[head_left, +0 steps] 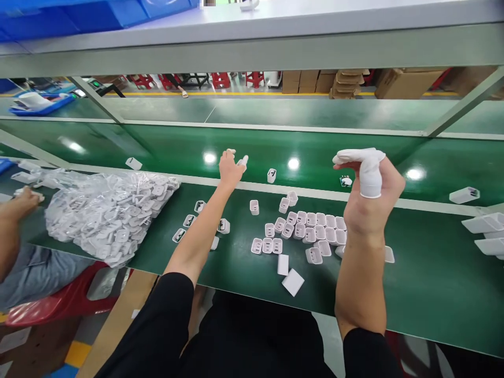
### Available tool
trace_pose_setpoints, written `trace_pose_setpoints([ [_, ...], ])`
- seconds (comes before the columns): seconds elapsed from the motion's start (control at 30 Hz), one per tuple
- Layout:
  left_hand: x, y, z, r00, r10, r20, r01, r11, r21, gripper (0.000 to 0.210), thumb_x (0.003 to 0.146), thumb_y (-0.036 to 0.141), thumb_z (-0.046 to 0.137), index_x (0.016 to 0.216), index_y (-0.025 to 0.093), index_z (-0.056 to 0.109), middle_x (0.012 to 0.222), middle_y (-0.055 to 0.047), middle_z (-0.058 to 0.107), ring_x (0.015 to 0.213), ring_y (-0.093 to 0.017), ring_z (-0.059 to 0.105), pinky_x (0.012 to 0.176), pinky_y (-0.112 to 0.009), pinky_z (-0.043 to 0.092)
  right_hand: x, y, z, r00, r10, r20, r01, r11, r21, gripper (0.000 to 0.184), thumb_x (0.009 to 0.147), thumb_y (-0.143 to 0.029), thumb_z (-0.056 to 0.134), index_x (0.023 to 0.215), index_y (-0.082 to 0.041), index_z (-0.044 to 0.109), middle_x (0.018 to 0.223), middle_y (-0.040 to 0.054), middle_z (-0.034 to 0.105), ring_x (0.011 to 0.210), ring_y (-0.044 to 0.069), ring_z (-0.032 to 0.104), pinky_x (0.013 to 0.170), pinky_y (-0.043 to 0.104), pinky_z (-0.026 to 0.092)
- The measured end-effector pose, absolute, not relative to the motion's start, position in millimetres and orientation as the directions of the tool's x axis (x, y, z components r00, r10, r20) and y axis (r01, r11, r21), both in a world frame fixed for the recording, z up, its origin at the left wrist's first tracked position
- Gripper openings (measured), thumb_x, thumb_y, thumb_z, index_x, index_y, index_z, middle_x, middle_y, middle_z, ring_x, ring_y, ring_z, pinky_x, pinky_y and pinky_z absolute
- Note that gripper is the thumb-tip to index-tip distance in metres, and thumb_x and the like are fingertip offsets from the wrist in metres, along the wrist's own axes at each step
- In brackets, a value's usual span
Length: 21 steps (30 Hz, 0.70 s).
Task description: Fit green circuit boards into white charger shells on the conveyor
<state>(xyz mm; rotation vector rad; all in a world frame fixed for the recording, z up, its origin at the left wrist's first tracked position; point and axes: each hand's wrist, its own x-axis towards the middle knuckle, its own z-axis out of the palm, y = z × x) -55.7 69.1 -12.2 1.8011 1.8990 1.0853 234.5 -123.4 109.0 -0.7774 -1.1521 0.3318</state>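
Note:
My left hand (231,169) reaches over the green conveyor belt, with white finger covers on some fingertips. Its thumb stands apart from the fingers, and I make out nothing held. Past the workbench's far edge, my right hand (374,176) is raised with white-covered fingers stretched leftward, its palm side partly hidden. Just below its fingertips is a small circuit board (346,181) with white parts. Between my arms, several white plastic housings (310,234) stand in a cluster, open side up. Left of them, housings with dark parts inside (223,226) sit beside my left forearm.
A clear bag of white plastic pieces (114,210) covers the bench's left part. At far left is another person's hand (27,202). White housings (488,223) lie at the right edge. A grey shelf (252,50) spans overhead, carrying a blue bin (90,16).

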Motion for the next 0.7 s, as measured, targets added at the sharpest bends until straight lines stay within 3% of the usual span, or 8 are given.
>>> trace_pose_setpoints([
  [0.1, -63, 33, 1, -0.153, 0.95, 0.272, 0.597, -0.13, 0.791, 0.024, 0.108, 0.033, 0.074, 0.128, 0.022, 0.066, 0.131, -0.013, 0.075, 0.121, -0.027, 0.073, 0.112, -0.045, 0.056, 230, -122, 106, 0.353, 0.623, 0.698, 0.171, 0.69, -0.703, 0.027, 0.107, -0.052, 0.08, 0.105, -0.028, 0.094, 0.094, 0.006, 0.083, 0.091, 0.025, 0.075, 0.082, 0.046, 0.058],
  [0.17, -66, -5, -1, -0.001, 0.967, 0.254, 0.474, -0.223, 0.852, 0.025, 0.106, 0.032, 0.075, 0.129, 0.023, 0.07, 0.126, -0.01, 0.079, 0.119, -0.026, 0.077, 0.114, -0.044, 0.06, 229, -121, 106, 0.336, 0.62, 0.709, 0.179, 0.697, -0.694, 0.027, 0.107, -0.051, 0.082, 0.106, -0.028, 0.095, 0.094, 0.0066, 0.083, 0.089, 0.025, 0.075, 0.081, 0.047, 0.057],
  [0.23, -66, -46, -11, 0.181, 0.95, 0.254, 0.455, -0.31, 0.835, 0.038, 0.102, 0.025, 0.076, 0.139, 0.025, 0.071, 0.141, -0.011, 0.076, 0.135, -0.028, 0.074, 0.124, -0.047, 0.057, 232, -121, 108, 0.341, 0.584, 0.737, 0.216, 0.714, -0.666, 0.028, 0.107, -0.052, 0.082, 0.106, -0.027, 0.095, 0.093, 0.0071, 0.083, 0.088, 0.025, 0.075, 0.08, 0.047, 0.056],
  [0.33, -61, -86, -39, 0.323, 0.923, 0.207, 0.475, -0.348, 0.808, 0.063, 0.094, 0.016, 0.077, 0.155, 0.025, 0.066, 0.157, -0.013, 0.066, 0.149, -0.031, 0.068, 0.133, -0.051, 0.054, 247, -122, 112, 0.373, 0.426, 0.824, 0.401, 0.727, -0.557, 0.034, 0.109, -0.055, 0.078, 0.104, -0.025, 0.094, 0.09, 0.0067, 0.081, 0.084, 0.026, 0.076, 0.077, 0.047, 0.055],
  [0.47, -49, -93, -81, 0.253, 0.955, 0.156, 0.399, -0.25, 0.882, 0.056, 0.099, 0.021, 0.078, 0.153, 0.023, 0.064, 0.152, -0.012, 0.071, 0.143, -0.03, 0.073, 0.133, -0.054, 0.056, 279, -125, 115, 0.301, 0.276, 0.913, 0.668, 0.622, -0.409, 0.034, 0.109, -0.053, 0.076, 0.104, -0.023, 0.091, 0.089, 0.0054, 0.081, 0.084, 0.025, 0.078, 0.077, 0.045, 0.057],
  [0.57, -38, -89, -104, 0.229, 0.964, 0.133, 0.335, -0.206, 0.919, 0.048, 0.103, 0.02, 0.072, 0.15, 0.022, 0.064, 0.139, -0.011, 0.079, 0.131, -0.026, 0.079, 0.125, -0.052, 0.062, 301, -124, 108, 0.279, 0.332, 0.901, 0.755, 0.504, -0.419, 0.032, 0.108, -0.05, 0.075, 0.103, -0.021, 0.087, 0.093, 0.0058, 0.081, 0.088, 0.025, 0.078, 0.081, 0.043, 0.06],
  [0.63, -34, -90, -111, 0.254, 0.96, 0.119, 0.321, -0.2, 0.926, 0.05, 0.102, 0.019, 0.07, 0.151, 0.021, 0.063, 0.138, -0.012, 0.08, 0.127, -0.026, 0.08, 0.123, -0.052, 0.063, 313, -116, 96, 0.289, 0.48, 0.828, 0.837, 0.294, -0.462, 0.03, 0.109, -0.048, 0.068, 0.108, -0.021, 0.083, 0.1, 0.0057, 0.082, 0.093, 0.024, 0.078, 0.087, 0.044, 0.063],
  [0.7, -34, -91, -114, 0.273, 0.956, 0.108, 0.318, -0.195, 0.928, 0.057, 0.098, 0.015, 0.071, 0.154, 0.02, 0.062, 0.141, -0.014, 0.08, 0.127, -0.026, 0.079, 0.123, -0.053, 0.063, 323, -98, 80, 0.309, 0.699, 0.645, 0.894, 0.018, -0.447, 0.028, 0.11, -0.044, 0.063, 0.116, -0.022, 0.079, 0.107, 0.0058, 0.083, 0.095, 0.025, 0.077, 0.091, 0.045, 0.065],
])
